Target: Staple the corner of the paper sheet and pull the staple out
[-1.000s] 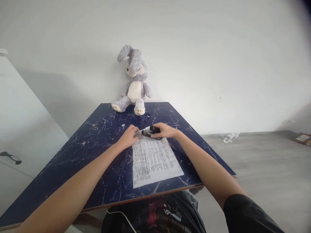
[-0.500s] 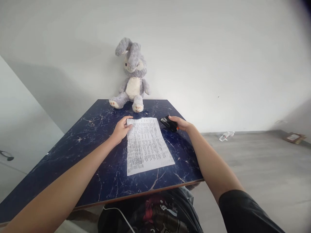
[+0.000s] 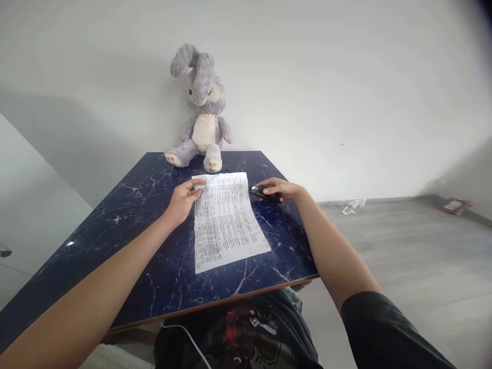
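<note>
A printed sheet of paper (image 3: 225,220) lies on the dark blue marbled table (image 3: 149,215). My left hand (image 3: 183,199) pinches the paper's upper left corner. To the right of the sheet, my right hand (image 3: 282,188) rests on a black stapler (image 3: 261,193) with an orange end, fingers curled over it as it lies on the table.
A grey plush rabbit (image 3: 200,110) sits at the table's far edge against the white wall. A white cabinet (image 3: 23,205) stands on the left. On the grey floor to the right lie a plastic bottle (image 3: 353,206) and a flat box (image 3: 453,206).
My right hand carried the stapler from the paper's top edge off to the right and set it down on the table. The left hand kept hold of the paper's corner.
</note>
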`<state>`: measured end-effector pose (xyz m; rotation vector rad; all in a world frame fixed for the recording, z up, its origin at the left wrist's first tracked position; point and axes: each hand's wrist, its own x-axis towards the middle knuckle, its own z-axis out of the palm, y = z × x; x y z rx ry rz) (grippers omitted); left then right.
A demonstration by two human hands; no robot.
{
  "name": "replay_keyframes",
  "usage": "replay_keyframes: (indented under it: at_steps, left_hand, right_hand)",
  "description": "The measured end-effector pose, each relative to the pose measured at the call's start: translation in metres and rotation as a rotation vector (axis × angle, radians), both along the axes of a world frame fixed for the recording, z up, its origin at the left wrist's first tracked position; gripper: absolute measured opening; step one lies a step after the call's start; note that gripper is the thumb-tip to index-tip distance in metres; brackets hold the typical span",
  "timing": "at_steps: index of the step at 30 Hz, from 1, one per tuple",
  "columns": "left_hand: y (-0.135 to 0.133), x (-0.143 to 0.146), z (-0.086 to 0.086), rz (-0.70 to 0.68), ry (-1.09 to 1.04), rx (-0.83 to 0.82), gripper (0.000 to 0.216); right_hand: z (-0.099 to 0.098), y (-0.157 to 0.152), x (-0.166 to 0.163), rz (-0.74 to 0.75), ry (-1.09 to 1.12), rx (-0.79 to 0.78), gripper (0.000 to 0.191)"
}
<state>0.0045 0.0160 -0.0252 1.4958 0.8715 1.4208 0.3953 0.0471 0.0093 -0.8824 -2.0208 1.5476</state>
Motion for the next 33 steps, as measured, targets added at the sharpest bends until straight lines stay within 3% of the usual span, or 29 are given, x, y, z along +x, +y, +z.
replay_keyframes:
  at_steps: [10,14,17,20,24,28,33]
  left_hand:
    - [-0.001,-0.001,0.0,-0.023,0.007,-0.031,0.033]
    - [-0.003,0.002,0.003,-0.076,-0.113,-0.033,0.032]
    - [-0.006,0.006,0.006,-0.118,-0.214,-0.054,0.053]
    - [-0.011,0.01,0.008,-0.154,-0.232,-0.202,0.068]
    - [-0.014,0.008,0.007,-0.247,-0.149,-0.38,0.048]
    - [-0.011,0.002,0.004,-0.33,-0.122,-0.368,0.04]
    - [-0.006,-0.003,-0.001,-0.303,-0.179,-0.388,0.039]
  right_hand:
    - [0.011,-0.004,-0.016,0.149,0.023,0.037,0.071]
    - [0.009,-0.002,-0.013,0.014,0.064,0.073,0.067]
    - [0.003,0.002,-0.009,-0.14,0.083,0.083,0.06]
    - [0.0,0.003,-0.009,-0.197,0.038,0.064,0.052]
    - [0.002,-0.001,-0.016,-0.115,-0.01,0.031,0.054]
    - [0.005,-0.003,-0.022,-0.098,0.009,0.031,0.053]
    - [0.004,-0.002,-0.017,-0.066,-0.014,0.014,0.053]
